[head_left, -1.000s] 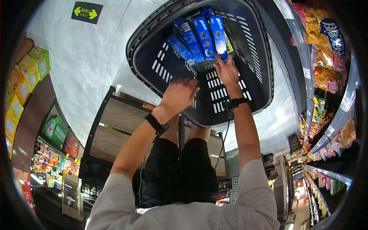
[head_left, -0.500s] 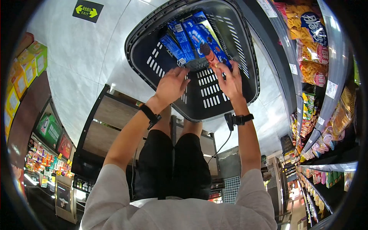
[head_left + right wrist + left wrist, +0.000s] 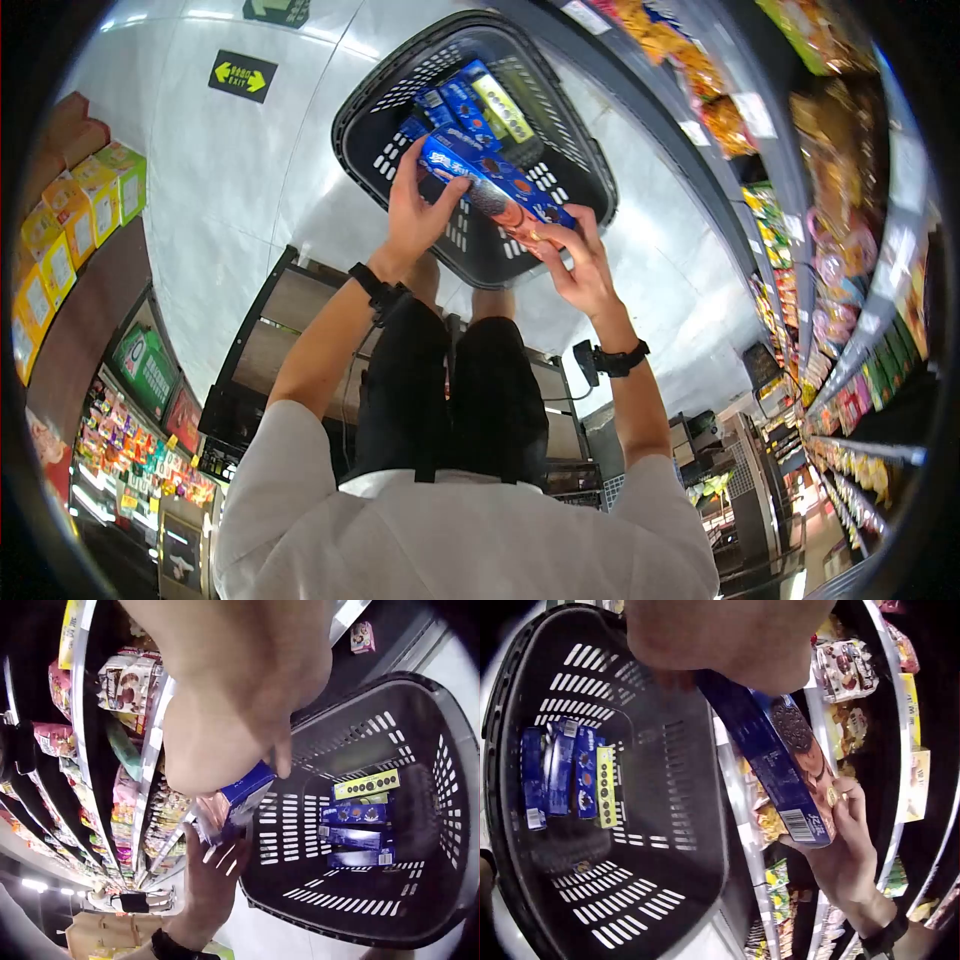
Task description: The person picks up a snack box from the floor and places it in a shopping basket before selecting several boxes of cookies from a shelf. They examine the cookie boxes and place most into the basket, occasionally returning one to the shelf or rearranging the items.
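A blue cookie box (image 3: 490,192) with a cookie picture is held tilted above the black basket (image 3: 345,120). At its upper left end the left hand (image 3: 415,215) grips it with thumb and fingers. The right hand (image 3: 583,265) pinches the opposite end, its thumb near the printed orange-brown part. In the left wrist view the box (image 3: 769,754) shows a barcode at the end by the right hand (image 3: 844,855). Several blue boxes (image 3: 360,836) lie inside the basket beside a yellow-green box (image 3: 367,784). The right wrist view hides much of the held box behind a hand.
Shelves of bagged snacks (image 3: 720,120) run along the right side. Yellow and green cartons (image 3: 70,215) stand at the far left. Grey floor (image 3: 310,180) with an exit sign (image 3: 242,76) lies beside the basket. A wood-panelled rack (image 3: 270,350) stands near the person's legs.
The right hand has lifted one blue box up out of the basket toward the body. The left hand, earlier by the basket's near side, has taken its other end. The head view has shifted.
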Demonstrator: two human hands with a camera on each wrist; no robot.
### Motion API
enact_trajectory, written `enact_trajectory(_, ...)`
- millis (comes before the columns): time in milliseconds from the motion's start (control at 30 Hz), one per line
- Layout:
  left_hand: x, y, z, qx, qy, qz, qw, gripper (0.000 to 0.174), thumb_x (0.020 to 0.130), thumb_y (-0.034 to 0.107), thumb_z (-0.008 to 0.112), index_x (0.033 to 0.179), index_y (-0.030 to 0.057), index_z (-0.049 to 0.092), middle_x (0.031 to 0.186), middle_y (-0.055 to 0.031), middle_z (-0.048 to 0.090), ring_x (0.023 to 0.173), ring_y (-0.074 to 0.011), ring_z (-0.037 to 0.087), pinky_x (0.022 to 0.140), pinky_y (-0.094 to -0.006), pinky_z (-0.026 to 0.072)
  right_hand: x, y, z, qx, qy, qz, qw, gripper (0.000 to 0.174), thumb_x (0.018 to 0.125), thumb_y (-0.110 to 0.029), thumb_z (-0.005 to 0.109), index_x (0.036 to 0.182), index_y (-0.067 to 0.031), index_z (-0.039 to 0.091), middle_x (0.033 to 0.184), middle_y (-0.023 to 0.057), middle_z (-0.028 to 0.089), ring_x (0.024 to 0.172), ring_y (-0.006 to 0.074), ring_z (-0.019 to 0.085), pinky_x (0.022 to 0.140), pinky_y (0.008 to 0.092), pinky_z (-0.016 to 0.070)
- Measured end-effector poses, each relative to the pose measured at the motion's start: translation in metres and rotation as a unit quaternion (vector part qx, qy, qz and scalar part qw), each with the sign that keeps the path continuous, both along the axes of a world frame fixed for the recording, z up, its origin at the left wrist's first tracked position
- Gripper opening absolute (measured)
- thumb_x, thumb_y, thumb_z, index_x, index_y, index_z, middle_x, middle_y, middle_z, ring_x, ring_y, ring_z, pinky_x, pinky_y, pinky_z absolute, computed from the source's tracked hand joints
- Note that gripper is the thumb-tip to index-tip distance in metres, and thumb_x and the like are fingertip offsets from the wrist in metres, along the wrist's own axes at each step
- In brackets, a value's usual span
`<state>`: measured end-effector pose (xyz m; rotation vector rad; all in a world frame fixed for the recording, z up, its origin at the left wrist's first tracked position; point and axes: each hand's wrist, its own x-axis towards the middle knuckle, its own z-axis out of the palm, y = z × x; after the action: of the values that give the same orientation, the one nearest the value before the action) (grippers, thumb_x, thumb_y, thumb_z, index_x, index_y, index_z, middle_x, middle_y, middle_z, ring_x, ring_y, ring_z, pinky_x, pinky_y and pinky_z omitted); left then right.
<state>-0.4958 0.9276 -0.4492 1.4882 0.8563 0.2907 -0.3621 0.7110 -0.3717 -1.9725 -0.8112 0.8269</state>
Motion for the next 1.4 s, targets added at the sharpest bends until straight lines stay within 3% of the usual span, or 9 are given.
enact_trajectory(200, 0.016, -0.018, 0.093, -0.009, -0.051, -0.029, 0.998, 0.053, 0.09, 0.012, 0.077, 0.133, -0.0045, 0.051, 0.115, -0.0145, 0.064, 0.105, -0.0206, 0.062, 0.095, -0.0343, 0.0501, -0.019, -0.056, 0.095, -0.017, -0.139, 0.001, 0.99, 0.039, 0.082, -0.014, 0.081, 0.117, -0.0216, 0.066, 0.124, 0.0213, 0.055, 0.106, 0.0409, 0.065, 0.082, 0.0437, 0.0588)
enact_trajectory(267, 0.018, -0.022, 0.135, 0.028, -0.062, -0.089, 0.994, 0.046, 0.091, 0.011, 0.076, 0.128, -0.0046, 0.054, 0.114, -0.0134, 0.064, 0.103, -0.0198, 0.062, 0.094, -0.034, 0.0501, -0.035, -0.071, 0.149, -0.039, -0.145, -0.049, 0.987, 0.049, 0.079, -0.023, 0.085, 0.122, -0.0237, 0.061, 0.126, 0.0214, 0.054, 0.095, 0.0405, 0.069, 0.074, 0.0444, 0.0605)
enact_trajectory(300, 0.018, -0.024, 0.152, 0.034, -0.056, -0.119, 0.991, 0.043, 0.091, 0.011, 0.076, 0.125, -0.0047, 0.055, 0.113, -0.0125, 0.064, 0.102, -0.0196, 0.062, 0.093, -0.0339, 0.0503, -0.042, -0.08, 0.17, -0.044, -0.152, -0.042, 0.987, 0.056, 0.077, -0.019, 0.087, 0.123, -0.014, 0.055, 0.126, 0.0251, 0.052, 0.101, 0.0443, 0.065, 0.081, 0.0457, 0.0578)
enact_trajectory(567, 0.038, -0.039, 0.303, -0.073, -0.188, -0.147, 0.968, 0.024, 0.096, 0.013, 0.071, 0.11, 0.0005, 0.056, 0.096, -0.0032, 0.059, 0.089, -0.0097, 0.057, 0.081, -0.0241, 0.0464, -0.066, -0.106, 0.301, -0.073, -0.221, -0.152, 0.961, 0.059, 0.088, -0.024, 0.078, 0.133, -0.0079, 0.044, 0.138, 0.0245, 0.046, 0.095, 0.0467, 0.067, 0.076, 0.0497, 0.0593)
enact_trajectory(733, 0.067, -0.049, 0.388, -0.026, -0.263, -0.209, 0.942, 0.026, 0.095, 0.011, 0.072, 0.111, 0.0011, 0.055, 0.104, -0.0053, 0.059, 0.091, -0.0117, 0.06, 0.083, -0.027, 0.0488, -0.064, -0.123, 0.334, 0.034, -0.271, -0.244, 0.931, 0.073, 0.08, -0.012, 0.085, 0.138, -0.0048, 0.042, 0.142, 0.0251, 0.048, 0.121, 0.0443, 0.059, 0.098, 0.0454, 0.0534)
enact_trajectory(833, 0.079, -0.072, 0.41, 0.032, -0.312, -0.237, 0.919, 0.024, 0.095, 0.008, 0.07, 0.111, 0.0002, 0.054, 0.105, -0.0069, 0.06, 0.092, -0.0119, 0.062, 0.081, -0.0259, 0.0498, -0.068, -0.142, 0.364, 0.039, -0.295, -0.285, 0.911, 0.07, 0.079, -0.014, 0.085, 0.137, -0.0044, 0.046, 0.138, 0.0236, 0.052, 0.122, 0.0433, 0.059, 0.099, 0.045, 0.0537)
enact_trajectory(967, 0.084, -0.13, 0.41, -0.037, -0.276, -0.278, 0.919, 0.02, 0.097, 0.006, 0.066, 0.111, -0.0011, 0.054, 0.096, -0.0061, 0.065, 0.088, -0.0095, 0.064, 0.079, -0.0251, 0.0518, -0.084, -0.197, 0.375, 0.029, -0.292, -0.345, 0.892, 0.069, 0.076, -0.01, 0.087, 0.134, -0.0041, 0.05, 0.138, 0.02, 0.054, 0.124, 0.0401, 0.058, 0.098, 0.043, 0.0551)
enact_trajectory(1100, 0.081, -0.203, 0.434, -0.097, -0.204, -0.294, 0.929, 0.02, 0.099, 0.006, 0.065, 0.114, -0.0016, 0.054, 0.097, -0.007, 0.066, 0.088, -0.0091, 0.065, 0.077, -0.0231, 0.0521, -0.089, -0.273, 0.377, 0.156, -0.004, -0.489, 0.858, 0.066, 0.081, -0.001, 0.081, 0.138, -0.0061, 0.046, 0.144, 0.0173, 0.048, 0.126, 0.0317, 0.058, 0.094, 0.04, 0.0596)
enact_trajectory(1400, 0.12, -0.389, 0.527, -0.073, -0.232, -0.351, 0.904, 0.036, 0.094, 0.008, 0.072, 0.124, -0.0033, 0.056, 0.109, -0.0102, 0.062, 0.087, -0.0119, 0.068, 0.082, -0.0267, 0.0567, -0.039, -0.48, 0.471, 0.121, -0.141, -0.423, 0.887, 0.062, 0.085, 0.006, 0.075, 0.138, -0.0069, 0.045, 0.149, 0.0139, 0.045, 0.129, 0.0285, 0.056, 0.095, 0.0389, 0.0583)
